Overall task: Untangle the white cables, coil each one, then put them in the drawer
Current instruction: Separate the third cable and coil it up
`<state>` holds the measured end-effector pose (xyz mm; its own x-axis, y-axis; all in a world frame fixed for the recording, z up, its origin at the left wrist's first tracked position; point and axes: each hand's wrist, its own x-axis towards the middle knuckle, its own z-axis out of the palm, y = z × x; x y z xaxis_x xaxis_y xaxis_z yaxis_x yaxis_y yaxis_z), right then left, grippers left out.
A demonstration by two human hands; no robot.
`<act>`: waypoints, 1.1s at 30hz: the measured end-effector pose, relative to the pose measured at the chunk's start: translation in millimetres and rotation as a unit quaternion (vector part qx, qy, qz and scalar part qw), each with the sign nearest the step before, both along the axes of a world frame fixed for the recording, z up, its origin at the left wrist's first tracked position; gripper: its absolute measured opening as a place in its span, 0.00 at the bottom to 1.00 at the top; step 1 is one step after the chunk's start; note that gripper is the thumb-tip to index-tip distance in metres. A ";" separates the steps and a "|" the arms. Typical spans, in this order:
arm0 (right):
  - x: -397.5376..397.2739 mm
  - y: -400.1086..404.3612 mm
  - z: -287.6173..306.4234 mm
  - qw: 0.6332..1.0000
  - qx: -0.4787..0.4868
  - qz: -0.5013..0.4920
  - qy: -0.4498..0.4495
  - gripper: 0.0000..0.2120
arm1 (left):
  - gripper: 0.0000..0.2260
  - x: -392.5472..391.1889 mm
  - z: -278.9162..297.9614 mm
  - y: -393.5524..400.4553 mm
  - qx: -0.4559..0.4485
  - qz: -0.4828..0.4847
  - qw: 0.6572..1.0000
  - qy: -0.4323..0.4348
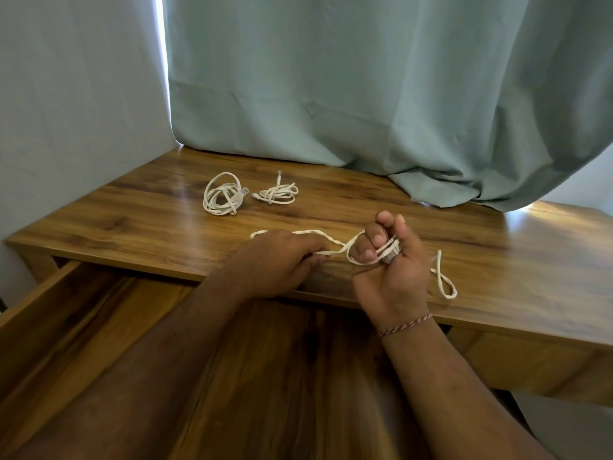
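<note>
Partly behind the left hand (278, 260): the white cable (338, 242).

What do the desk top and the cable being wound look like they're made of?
Desk top: wood or wood-look laminate, glossy; grain shows and window light reflects off it. Cable, held by the left hand and right hand: white, matte, probably plastic-sheathed; bends limply.

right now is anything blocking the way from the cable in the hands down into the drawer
Nothing visible does. The cable is held by the left hand and right hand at the desk's front edge, and the drawer stands open right below them.
</note>
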<state>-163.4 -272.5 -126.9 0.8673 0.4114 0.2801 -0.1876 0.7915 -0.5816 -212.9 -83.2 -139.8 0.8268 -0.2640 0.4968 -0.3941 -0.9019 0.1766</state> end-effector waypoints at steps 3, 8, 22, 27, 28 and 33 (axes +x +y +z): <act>3.1 3.3 -2.2 0.996 0.004 -0.066 0.057 0.15 | 0.10 0.9 0.3 -8.2 0.027 -0.016 0.999 0.040; 0.9 9.4 -2.1 0.986 -0.034 -0.133 0.098 0.17 | 0.12 0.8 -1.3 -11.7 0.037 -0.019 0.998 0.040; -1.6 14.4 -17.1 0.759 -0.499 -0.363 -0.209 0.06 | 0.07 -11.2 35.1 -3.1 0.042 -0.070 0.996 0.021; -18.6 20.3 -17.8 0.687 -0.542 -0.356 -0.329 0.12 | 0.11 -18.2 46.4 6.3 0.016 -0.063 0.997 -0.035; -19.9 20.3 -16.3 0.694 -0.535 -0.355 -0.325 0.13 | 0.10 -19.5 47.6 7.3 0.005 -0.068 0.997 -0.047; -19.3 19.8 -10.5 0.816 -0.462 -0.228 -0.262 0.24 | 0.10 -20.6 49.6 7.3 -0.020 -0.077 0.993 -0.090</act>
